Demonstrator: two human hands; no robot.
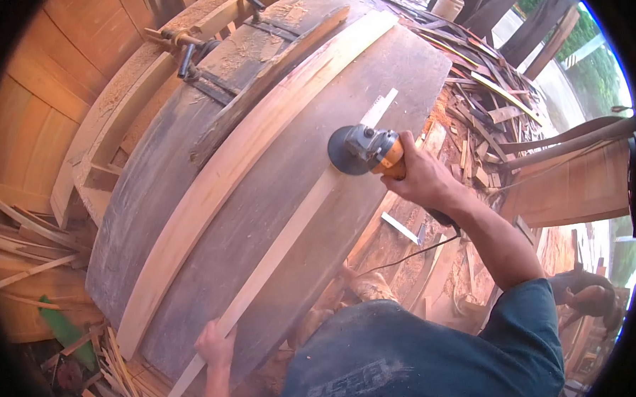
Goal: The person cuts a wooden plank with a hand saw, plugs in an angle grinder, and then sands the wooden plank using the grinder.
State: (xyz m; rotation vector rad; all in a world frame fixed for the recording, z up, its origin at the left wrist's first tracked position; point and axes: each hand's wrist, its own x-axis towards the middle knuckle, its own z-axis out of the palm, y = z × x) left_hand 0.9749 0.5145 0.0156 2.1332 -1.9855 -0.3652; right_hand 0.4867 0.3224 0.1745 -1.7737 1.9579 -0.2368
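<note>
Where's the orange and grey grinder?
In the head view, the orange and grey grinder is just above and right of the middle, in the person's right grip, its round dark disc over the long pale wooden strip.

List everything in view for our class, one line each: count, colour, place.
Angle grinder: one, orange and grey, in the right hand
Narrow wooden strip: one, pale, along the tabletop
Wide curved plank: one, pale, beyond the strip
Tabletop: one, grey, centre
Clamps: at least two, dark-handled, far side
Metal square: one, silvery, right of the tabletop
Power cord: one, dark, below the square
Offcuts: many, brown and pale, right and lower left
Green object: one, unclear, lower left
Wood panels: several, orange-brown, upper left
T-shirt: one, dark teal, bottom
Left hand: one, bare, on the strip
Right hand: one, bare, centre right
</note>
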